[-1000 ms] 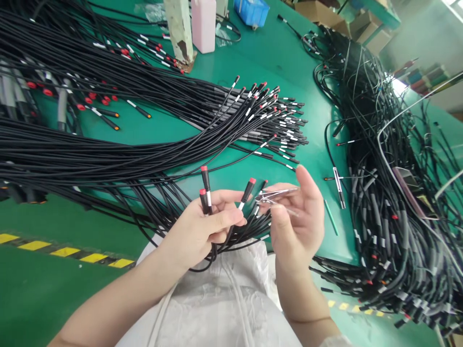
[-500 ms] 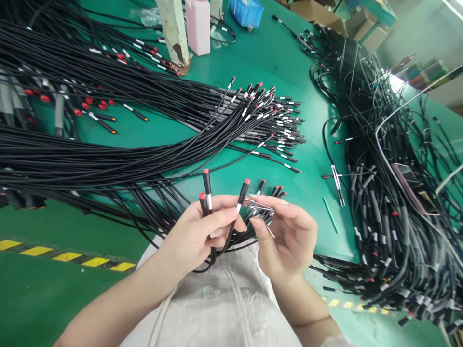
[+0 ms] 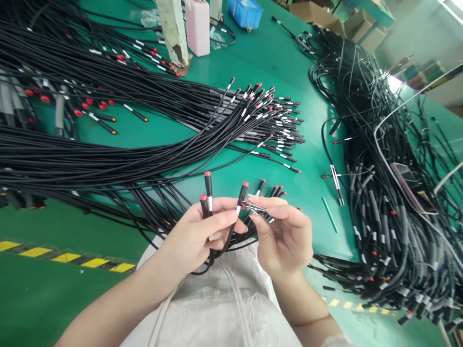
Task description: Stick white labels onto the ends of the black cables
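Red-tipped black cable connectors are in my left hand [image 3: 202, 231], whose fingers are closed around their cables. One black connector [image 3: 242, 193], with a white label below it, leans up between thumb and fingers. Two more, a taller connector [image 3: 208, 182] and a shorter connector [image 3: 204, 206], stand up at the hand's left side. My right hand [image 3: 285, 231] pinches a slim two-armed metal tool [image 3: 255, 207], its exact kind unclear. The tool's thin tip is right beside the leaning connector; whether they touch is unclear.
Thick bundles of black cables [image 3: 90, 149] stretch across the green table [image 3: 253, 62] from the left. A cable heap [image 3: 390, 221] covers the right side, with a phone [image 3: 412, 188] on it. A turquoise stick [image 3: 330, 214], a pink bottle [image 3: 197, 29] and a blue bin [image 3: 246, 13] are around.
My right hand has moved slightly left, bringing the metal tool closer to the leaning connector. The tool's two arms now appear nearer together. My left hand is almost still.
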`<move>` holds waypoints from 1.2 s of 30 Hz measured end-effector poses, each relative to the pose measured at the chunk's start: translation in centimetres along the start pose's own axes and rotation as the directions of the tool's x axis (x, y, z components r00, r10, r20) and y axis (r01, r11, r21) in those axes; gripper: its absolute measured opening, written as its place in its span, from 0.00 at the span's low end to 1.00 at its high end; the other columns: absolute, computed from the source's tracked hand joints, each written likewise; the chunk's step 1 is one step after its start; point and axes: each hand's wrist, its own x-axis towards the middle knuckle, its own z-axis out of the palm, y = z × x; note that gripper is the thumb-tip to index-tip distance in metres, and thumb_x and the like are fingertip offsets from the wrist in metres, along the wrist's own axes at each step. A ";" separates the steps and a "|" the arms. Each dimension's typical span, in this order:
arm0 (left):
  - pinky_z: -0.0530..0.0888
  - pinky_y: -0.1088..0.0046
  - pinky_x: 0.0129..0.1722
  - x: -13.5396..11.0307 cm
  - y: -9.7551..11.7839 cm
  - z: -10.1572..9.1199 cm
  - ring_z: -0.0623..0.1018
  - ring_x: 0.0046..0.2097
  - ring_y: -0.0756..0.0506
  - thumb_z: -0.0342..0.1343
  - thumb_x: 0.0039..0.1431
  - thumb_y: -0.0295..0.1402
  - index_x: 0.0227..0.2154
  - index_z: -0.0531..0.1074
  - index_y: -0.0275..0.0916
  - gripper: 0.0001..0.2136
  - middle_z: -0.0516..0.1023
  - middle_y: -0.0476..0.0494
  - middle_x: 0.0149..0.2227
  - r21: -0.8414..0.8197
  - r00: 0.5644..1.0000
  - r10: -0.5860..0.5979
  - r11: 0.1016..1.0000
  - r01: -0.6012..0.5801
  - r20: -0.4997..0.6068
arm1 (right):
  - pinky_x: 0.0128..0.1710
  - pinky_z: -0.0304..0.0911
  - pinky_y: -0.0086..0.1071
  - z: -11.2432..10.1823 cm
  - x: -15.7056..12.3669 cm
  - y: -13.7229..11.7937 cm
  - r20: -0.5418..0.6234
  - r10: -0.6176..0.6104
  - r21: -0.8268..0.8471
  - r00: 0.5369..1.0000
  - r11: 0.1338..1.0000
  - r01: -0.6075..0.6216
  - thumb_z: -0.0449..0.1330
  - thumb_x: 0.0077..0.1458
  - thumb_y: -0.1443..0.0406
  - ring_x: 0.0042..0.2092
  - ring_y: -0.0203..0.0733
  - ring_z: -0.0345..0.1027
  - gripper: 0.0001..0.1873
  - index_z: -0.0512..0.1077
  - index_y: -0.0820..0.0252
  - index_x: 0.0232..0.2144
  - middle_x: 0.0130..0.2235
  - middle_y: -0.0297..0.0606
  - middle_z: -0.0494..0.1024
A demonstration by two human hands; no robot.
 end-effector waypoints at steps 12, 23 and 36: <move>0.53 0.83 0.17 0.1 -0.1 0.1 0.64 0.24 0.55 0.76 0.43 0.35 0.33 0.85 0.38 0.13 0.70 0.49 0.24 -0.014 0.999 0.033 0.999 -0.033 -0.011 | 0.45 0.81 0.47 0.2 -0.2 -0.1 -0.009 -0.065 0.021 0.998 0.998 0.066 0.61 0.62 0.73 0.49 0.48 0.81 0.23 0.64 0.52 0.56 0.48 0.44 0.81; 0.51 0.82 0.18 0.0 -0.3 0.1 0.60 0.23 0.56 0.77 0.42 0.35 0.32 0.83 0.39 0.13 0.68 0.52 0.23 -0.030 0.999 0.030 0.999 -0.031 -0.037 | 0.48 0.81 0.42 0.2 -0.4 -0.1 0.016 -0.093 -0.001 0.995 0.996 0.093 0.63 0.56 0.80 0.51 0.45 0.80 0.27 0.67 0.57 0.55 0.50 0.45 0.81; 0.53 0.75 0.21 0.3 -1.2 -0.7 0.57 0.22 0.54 0.58 0.65 0.43 0.32 0.74 0.38 0.13 0.68 0.52 0.25 0.182 0.936 -0.095 0.983 0.034 0.338 | 0.41 0.67 0.39 -1.9 3.6 -0.7 0.117 0.158 -0.183 0.981 0.974 -0.135 0.56 0.67 0.69 0.40 0.42 0.71 0.10 0.77 0.53 0.37 0.34 0.34 0.77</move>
